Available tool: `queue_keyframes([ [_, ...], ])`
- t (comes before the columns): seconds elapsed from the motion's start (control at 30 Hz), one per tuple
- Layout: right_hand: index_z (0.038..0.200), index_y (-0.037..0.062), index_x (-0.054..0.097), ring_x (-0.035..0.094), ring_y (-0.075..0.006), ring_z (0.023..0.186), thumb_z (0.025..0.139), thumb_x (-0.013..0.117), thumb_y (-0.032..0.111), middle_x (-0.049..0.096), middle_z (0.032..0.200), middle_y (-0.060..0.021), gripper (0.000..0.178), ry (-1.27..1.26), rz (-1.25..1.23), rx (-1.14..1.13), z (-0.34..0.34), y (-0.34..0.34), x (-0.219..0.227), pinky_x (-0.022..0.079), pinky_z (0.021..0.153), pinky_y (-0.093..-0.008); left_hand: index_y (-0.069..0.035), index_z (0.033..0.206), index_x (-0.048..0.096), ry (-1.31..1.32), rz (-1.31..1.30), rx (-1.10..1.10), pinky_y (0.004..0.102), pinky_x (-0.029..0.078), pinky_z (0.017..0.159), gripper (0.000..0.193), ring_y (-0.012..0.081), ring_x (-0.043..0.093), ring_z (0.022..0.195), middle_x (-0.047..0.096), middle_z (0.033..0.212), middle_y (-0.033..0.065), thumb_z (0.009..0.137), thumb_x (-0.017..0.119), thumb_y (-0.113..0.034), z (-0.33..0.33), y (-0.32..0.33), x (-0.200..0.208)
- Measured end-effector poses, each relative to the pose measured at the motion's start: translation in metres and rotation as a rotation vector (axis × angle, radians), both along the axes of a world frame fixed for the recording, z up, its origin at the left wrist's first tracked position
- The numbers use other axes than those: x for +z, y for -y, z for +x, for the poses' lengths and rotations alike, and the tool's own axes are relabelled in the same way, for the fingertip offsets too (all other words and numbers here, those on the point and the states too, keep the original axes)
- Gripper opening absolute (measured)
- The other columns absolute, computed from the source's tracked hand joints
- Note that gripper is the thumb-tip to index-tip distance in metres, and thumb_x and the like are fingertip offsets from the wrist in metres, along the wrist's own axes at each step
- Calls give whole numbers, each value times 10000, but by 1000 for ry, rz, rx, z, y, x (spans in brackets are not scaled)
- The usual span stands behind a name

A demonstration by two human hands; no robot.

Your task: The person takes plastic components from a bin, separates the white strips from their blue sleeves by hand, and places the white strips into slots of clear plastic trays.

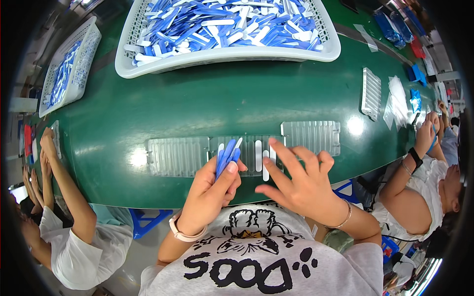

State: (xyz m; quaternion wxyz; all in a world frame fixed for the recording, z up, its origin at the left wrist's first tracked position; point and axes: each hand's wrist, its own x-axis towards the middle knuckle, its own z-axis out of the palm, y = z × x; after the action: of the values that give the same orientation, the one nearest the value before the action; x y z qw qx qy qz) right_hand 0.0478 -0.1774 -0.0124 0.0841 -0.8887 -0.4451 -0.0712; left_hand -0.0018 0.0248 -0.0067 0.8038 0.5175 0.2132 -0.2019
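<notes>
A small bundle of flat, round-ended sticks that look like nail files (pixel 227 155), blue with some white, is held upright in my left hand (pixel 212 186). My right hand (pixel 303 180) has its fingers spread, with fingertips on white nail files (pixel 266 172) at the middle clear ribbed tray (pixel 251 152). One white nail file (pixel 258 154) lies along a groove there; another sticks out past the tray's near edge. A left clear tray (pixel 177 157) and a right clear tray (pixel 312 138) adjoin the middle one, with no files visible in them.
A white basket (pixel 227 55) heaped with blue and white files stands beyond the trays. Another white basket (pixel 81 74) is at far left. At right lie a ribbed tray (pixel 371 93) and clear plastic bags (pixel 396 102). Co-workers sit on both sides of the green table (pixel 197 98).
</notes>
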Motion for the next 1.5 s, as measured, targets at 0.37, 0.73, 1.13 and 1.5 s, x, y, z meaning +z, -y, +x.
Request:
queue_keyframes([
  [0.37,966,140,684,471,-238,1004,715,751,319,543,1286,-51,315,-109,264,-61,35,4,11,290,849,-383,-29,1016,543,34,6,-110,193,261,462,270,21,329,516,419,637,-38,992,474,-289,1,6,1],
  [0.73,914,26,631,605,-180,833,796,677,14,676,920,-81,128,-1025,875,-258,51,-30,28,460,755,-318,-31,994,537,-5,-116,-284,202,268,478,261,33,317,532,398,649,-47,1002,454,-279,-2,-8,-1],
  [1.13,966,63,637,538,-170,992,704,634,132,666,1081,-67,270,120,-12,38,-17,-30,3,236,752,-429,-39,1021,540,7,-68,45,186,277,465,200,37,346,515,482,687,-4,990,466,-222,-6,-29,-5],
  [1.5,1157,74,602,504,-189,1115,745,602,71,674,978,12,412,-162,42,55,13,-28,16,235,858,-486,-11,1040,567,87,69,76,177,282,462,220,20,366,514,531,709,9,979,500,-211,-13,-22,-7],
])
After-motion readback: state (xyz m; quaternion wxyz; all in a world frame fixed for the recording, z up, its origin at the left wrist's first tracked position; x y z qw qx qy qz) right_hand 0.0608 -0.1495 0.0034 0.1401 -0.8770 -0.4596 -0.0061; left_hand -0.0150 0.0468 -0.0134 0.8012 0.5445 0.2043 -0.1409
